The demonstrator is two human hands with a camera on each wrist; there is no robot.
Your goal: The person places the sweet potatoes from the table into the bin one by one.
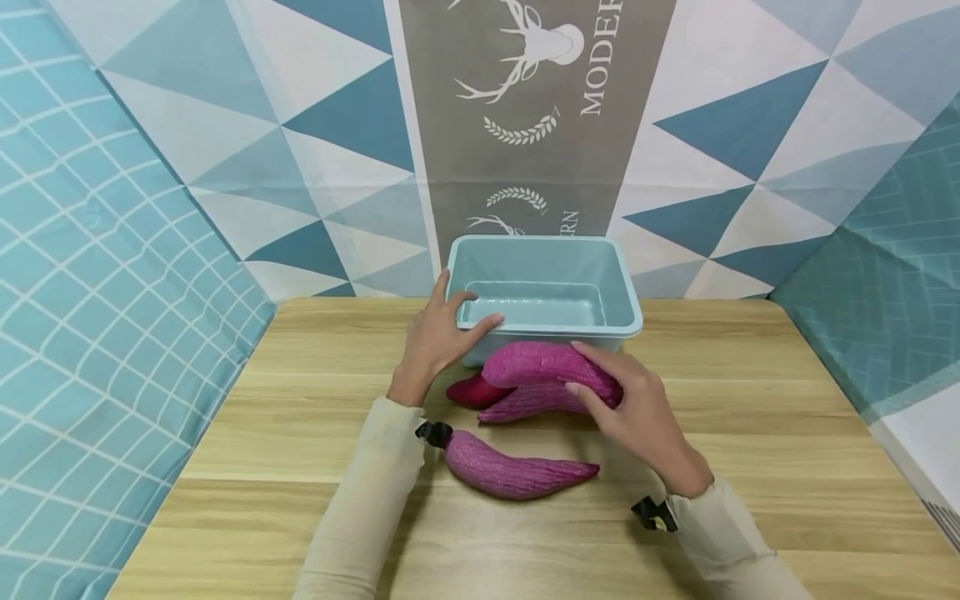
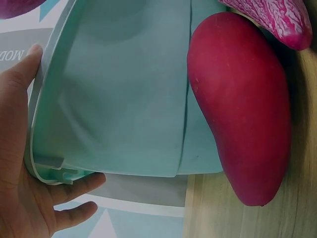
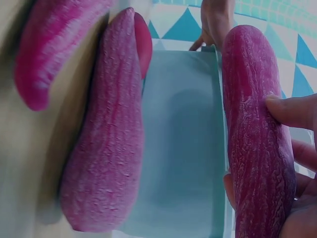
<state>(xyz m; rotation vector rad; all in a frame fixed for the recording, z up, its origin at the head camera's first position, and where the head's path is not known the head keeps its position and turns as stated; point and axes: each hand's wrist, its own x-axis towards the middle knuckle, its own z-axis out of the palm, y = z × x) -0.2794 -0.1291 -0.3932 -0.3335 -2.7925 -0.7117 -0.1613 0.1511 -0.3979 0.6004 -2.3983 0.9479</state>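
Note:
My right hand (image 1: 637,408) holds a purple wrinkled sweet potato (image 1: 532,363) between thumb and fingers, raised at the front rim of a light-blue plastic bin (image 1: 536,258). The right wrist view shows the thumb pressed on the held sweet potato (image 3: 252,119). At the bin's front left corner, my left hand (image 1: 435,337) rests on the rim with its fingers spread and fairly straight. A smooth dark-red sweet potato (image 2: 242,104) and a second purple one (image 1: 525,404) lie against the bin's front, partly hidden in the head view. Closer to me lies a third purple sweet potato (image 1: 510,471).
Everything stands on a wood-grain table (image 1: 300,433). The bin is at its back edge, close to a patterned backdrop (image 1: 345,133). Blue checked cloth (image 1: 105,250) hangs on the left. Both wrists wear small black devices.

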